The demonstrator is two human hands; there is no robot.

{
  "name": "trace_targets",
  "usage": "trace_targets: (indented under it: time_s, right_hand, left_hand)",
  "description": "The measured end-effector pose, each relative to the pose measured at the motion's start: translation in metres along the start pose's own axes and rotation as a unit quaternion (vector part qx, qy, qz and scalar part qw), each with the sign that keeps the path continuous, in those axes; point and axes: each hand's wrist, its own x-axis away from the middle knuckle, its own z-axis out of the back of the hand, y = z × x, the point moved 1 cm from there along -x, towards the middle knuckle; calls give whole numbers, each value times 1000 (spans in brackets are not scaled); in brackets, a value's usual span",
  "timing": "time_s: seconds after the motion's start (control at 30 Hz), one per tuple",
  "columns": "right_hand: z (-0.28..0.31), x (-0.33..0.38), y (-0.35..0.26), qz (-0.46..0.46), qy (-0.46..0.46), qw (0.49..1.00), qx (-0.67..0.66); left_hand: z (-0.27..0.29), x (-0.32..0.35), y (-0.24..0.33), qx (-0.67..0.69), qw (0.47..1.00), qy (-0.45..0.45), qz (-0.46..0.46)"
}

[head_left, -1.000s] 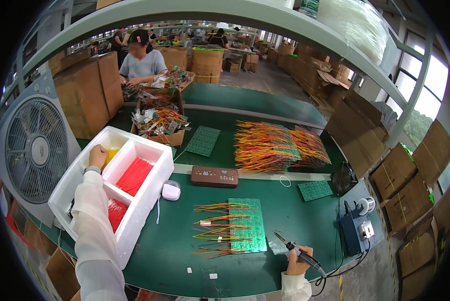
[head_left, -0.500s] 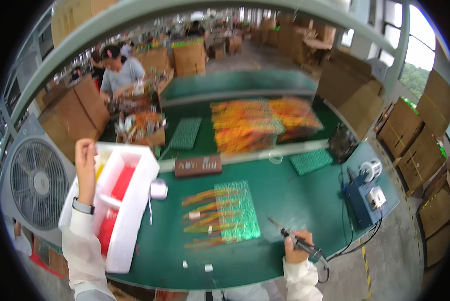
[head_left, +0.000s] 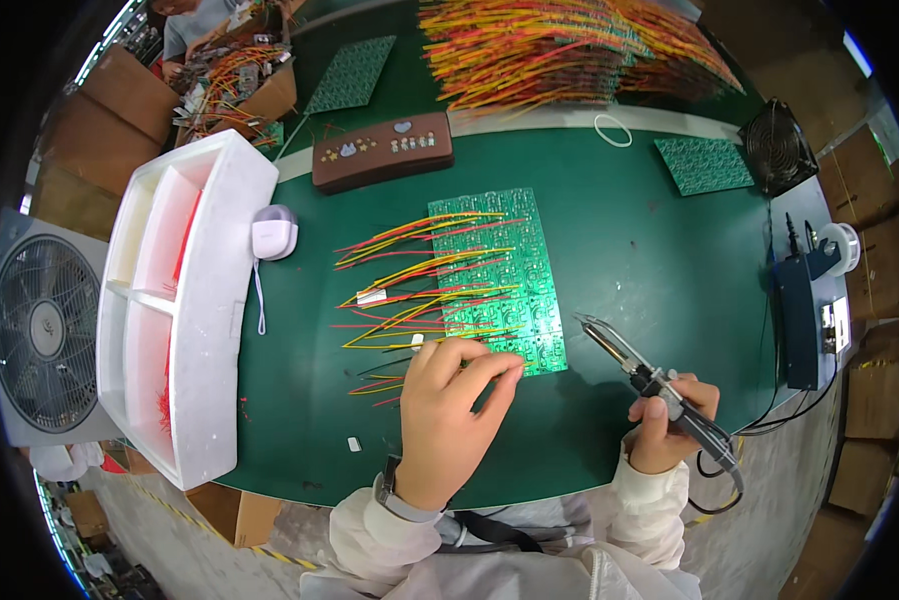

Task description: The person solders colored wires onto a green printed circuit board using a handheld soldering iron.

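- Green rectangular circuit-board panel (head_left: 524,272): ahead of and partly under your left hand (head_left: 449,420).
- Left fingertips drawn together at its near edge; cannot tell what, if anything, you pinch.
- Your right hand (head_left: 659,438) grasps the black pen-shaped soldering iron (head_left: 647,380).
- Advised: steady left wrist; keep iron clear of fingers, thin red-and-yellow wires (head_left: 394,235).

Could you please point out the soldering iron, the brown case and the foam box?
Soldering iron (head_left: 651,386), head view: dark front of the handle.
Brown case (head_left: 381,151), head view: middle of the lid.
Foam box (head_left: 209,330), head view: right outer wall.
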Motion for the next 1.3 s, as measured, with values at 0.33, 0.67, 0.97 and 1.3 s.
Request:
trace_targets:
  time_s: [0.33,0.67,0.97,1.3]
  right_hand:
    - [2,6,-5,-66,-23,997,-22]
    - [1,7,-5,-93,-28,995,22]
    - [1,6,-4,-59,-37,997,27]
    - [2,7,-5,-79,-46,995,39]
  left_hand:
    - [-14,4,-15,36,999,-2,-29]
    - [-21,-2,-15,20,998,-27,-53]
    - [-22,-1,-15,24,999,-13,-40]
    - [-24,0,-17,20,998,-21,-47]
